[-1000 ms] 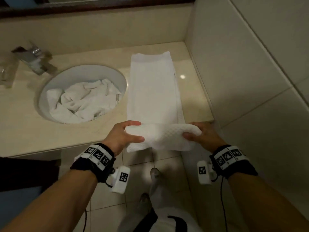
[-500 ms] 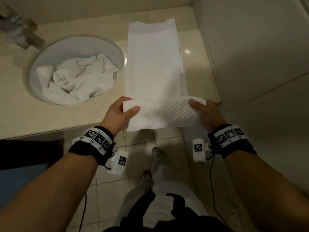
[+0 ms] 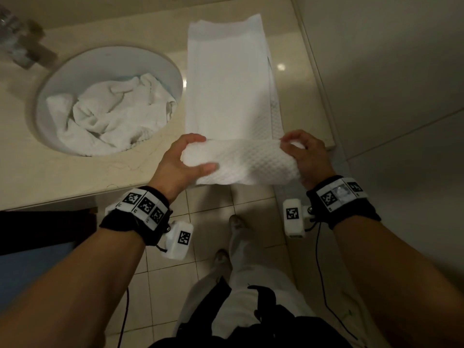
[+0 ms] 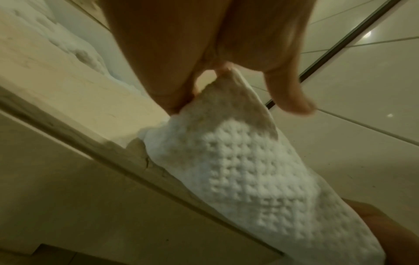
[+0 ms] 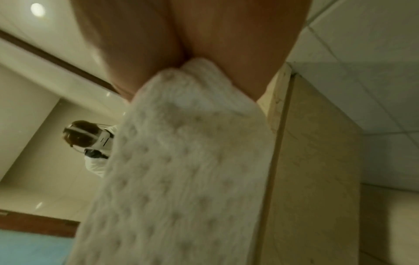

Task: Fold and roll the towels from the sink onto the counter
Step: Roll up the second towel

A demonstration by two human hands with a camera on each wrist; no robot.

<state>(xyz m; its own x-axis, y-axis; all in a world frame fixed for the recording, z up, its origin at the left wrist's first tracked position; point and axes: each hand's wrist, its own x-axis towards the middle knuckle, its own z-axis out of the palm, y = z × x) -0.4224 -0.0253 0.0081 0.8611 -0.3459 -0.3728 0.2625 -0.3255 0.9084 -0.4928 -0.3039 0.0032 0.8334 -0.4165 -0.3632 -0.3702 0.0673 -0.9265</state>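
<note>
A white waffle-textured towel [image 3: 228,84] lies folded into a long strip on the beige counter [image 3: 75,172], running away from me. Its near end is rolled up at the counter's front edge. My left hand [image 3: 190,159] grips the left end of that roll [image 3: 241,162], thumb underneath and fingers over the top. My right hand [image 3: 301,151] holds the right end, fingers curled over it. The wrist views show the same waffle towel [image 4: 249,170] [image 5: 181,170] in each hand. More crumpled white towels [image 3: 110,116] lie in the round sink [image 3: 160,66].
A chrome faucet [image 3: 20,46] stands at the far left behind the sink. A tiled wall [image 3: 389,84] borders the counter on the right. Below the counter edge are floor tiles [image 3: 208,207] and my legs and shoes.
The roll has grown and advanced a little up the strip. My fingers have shifted over the top of the roll. The head view has tilted down and moved closer.
</note>
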